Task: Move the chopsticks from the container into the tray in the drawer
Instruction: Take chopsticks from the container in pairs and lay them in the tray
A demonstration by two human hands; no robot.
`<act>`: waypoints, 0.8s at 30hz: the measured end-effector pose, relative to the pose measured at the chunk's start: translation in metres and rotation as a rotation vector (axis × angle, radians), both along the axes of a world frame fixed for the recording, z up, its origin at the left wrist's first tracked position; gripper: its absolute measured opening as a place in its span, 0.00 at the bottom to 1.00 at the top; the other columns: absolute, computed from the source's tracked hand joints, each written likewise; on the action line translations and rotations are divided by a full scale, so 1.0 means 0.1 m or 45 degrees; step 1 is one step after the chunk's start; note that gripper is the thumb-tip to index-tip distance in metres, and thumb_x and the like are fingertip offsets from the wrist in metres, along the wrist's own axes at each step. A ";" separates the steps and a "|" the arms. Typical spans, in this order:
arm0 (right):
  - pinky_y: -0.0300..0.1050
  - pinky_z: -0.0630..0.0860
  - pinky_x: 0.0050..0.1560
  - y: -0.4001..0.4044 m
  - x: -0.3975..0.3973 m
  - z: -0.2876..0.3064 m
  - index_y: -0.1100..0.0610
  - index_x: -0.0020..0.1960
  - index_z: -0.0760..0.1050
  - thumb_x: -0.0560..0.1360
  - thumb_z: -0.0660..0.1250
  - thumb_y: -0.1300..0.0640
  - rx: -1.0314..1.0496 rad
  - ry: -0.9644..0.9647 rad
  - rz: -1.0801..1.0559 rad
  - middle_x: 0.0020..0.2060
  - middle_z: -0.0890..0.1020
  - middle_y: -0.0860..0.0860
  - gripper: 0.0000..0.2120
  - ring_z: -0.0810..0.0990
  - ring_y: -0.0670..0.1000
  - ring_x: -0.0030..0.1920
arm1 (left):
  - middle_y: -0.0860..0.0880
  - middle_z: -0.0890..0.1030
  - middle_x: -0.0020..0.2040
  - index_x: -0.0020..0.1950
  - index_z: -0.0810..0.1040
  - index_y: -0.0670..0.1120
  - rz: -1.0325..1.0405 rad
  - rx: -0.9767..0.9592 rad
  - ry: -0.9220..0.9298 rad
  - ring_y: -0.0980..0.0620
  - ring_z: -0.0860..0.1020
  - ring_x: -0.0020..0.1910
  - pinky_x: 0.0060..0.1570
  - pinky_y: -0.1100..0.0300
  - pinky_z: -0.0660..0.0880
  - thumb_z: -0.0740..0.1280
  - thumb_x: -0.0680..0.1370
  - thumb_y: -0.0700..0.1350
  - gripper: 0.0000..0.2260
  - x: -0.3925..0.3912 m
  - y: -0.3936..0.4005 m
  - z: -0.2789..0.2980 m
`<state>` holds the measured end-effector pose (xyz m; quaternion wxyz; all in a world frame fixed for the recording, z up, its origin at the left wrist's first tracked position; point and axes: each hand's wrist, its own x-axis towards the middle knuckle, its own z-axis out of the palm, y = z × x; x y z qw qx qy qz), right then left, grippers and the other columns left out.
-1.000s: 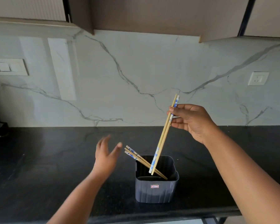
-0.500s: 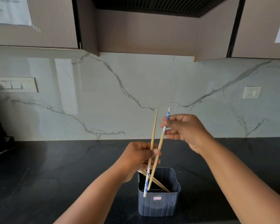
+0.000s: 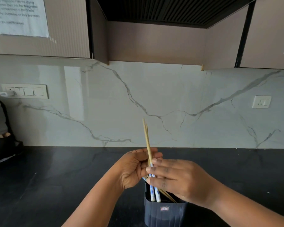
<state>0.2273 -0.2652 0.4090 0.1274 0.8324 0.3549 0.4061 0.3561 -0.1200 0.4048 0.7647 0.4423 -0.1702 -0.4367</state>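
Observation:
A pair of wooden chopsticks point(image 3: 147, 141) with blue-and-white ends stands nearly upright over the dark grey container point(image 3: 164, 213), thin tips up. My left hand point(image 3: 134, 167) is closed around their middle. My right hand point(image 3: 175, 177) lies flat against them from the right, fingers stretched out. The patterned ends point(image 3: 155, 194) hang at the container's mouth. More chopsticks point(image 3: 166, 194) lean inside the container, partly hidden by my right hand. No drawer or tray is in view.
The container stands near the front of a black stone counter point(image 3: 64, 177). A marble backsplash with a switch panel point(image 3: 25, 91) and a socket point(image 3: 261, 101) rises behind. A dark bag point(image 3: 2, 145) sits at the far left. Cabinets hang overhead.
My left hand came up and took hold of the pair. My right hand slid down from the top ends and opened flat against them. The two sticks came together, thin tips up.

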 end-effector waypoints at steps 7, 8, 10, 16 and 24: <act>0.47 0.81 0.53 -0.13 0.04 -0.24 0.55 0.56 0.84 0.78 0.68 0.59 0.098 -0.043 -0.053 0.56 0.84 0.53 0.09 0.82 0.52 0.59 | 0.36 0.83 0.50 0.54 0.79 0.34 0.028 -0.067 0.019 0.44 0.84 0.41 0.40 0.52 0.82 0.63 0.77 0.38 0.10 -0.12 -0.01 -0.07; 0.46 0.81 0.53 -0.13 0.04 -0.24 0.55 0.56 0.84 0.78 0.68 0.60 0.113 -0.048 -0.057 0.55 0.84 0.53 0.09 0.82 0.52 0.58 | 0.37 0.83 0.49 0.53 0.80 0.34 0.017 -0.074 0.018 0.44 0.83 0.41 0.41 0.52 0.81 0.64 0.76 0.39 0.11 -0.13 -0.01 -0.07; 0.46 0.81 0.52 -0.13 0.04 -0.25 0.55 0.55 0.84 0.77 0.69 0.60 0.112 -0.041 -0.065 0.53 0.85 0.53 0.09 0.83 0.51 0.57 | 0.37 0.83 0.49 0.52 0.80 0.34 0.000 -0.084 0.022 0.44 0.83 0.42 0.41 0.52 0.81 0.65 0.74 0.40 0.12 -0.16 -0.01 -0.08; 0.45 0.82 0.52 -0.14 0.01 -0.32 0.54 0.53 0.85 0.79 0.65 0.59 0.098 0.004 -0.018 0.53 0.85 0.52 0.10 0.83 0.51 0.56 | 0.35 0.83 0.52 0.53 0.81 0.34 0.021 -0.059 0.052 0.43 0.84 0.45 0.40 0.53 0.83 0.68 0.73 0.37 0.11 -0.18 -0.01 -0.10; 0.45 0.79 0.57 -0.26 -0.02 -0.43 0.54 0.56 0.84 0.79 0.67 0.58 0.081 0.104 0.018 0.56 0.84 0.51 0.09 0.81 0.50 0.60 | 0.37 0.83 0.49 0.51 0.83 0.36 -0.009 -0.055 0.070 0.43 0.84 0.47 0.43 0.54 0.83 0.68 0.73 0.37 0.10 -0.15 -0.10 -0.16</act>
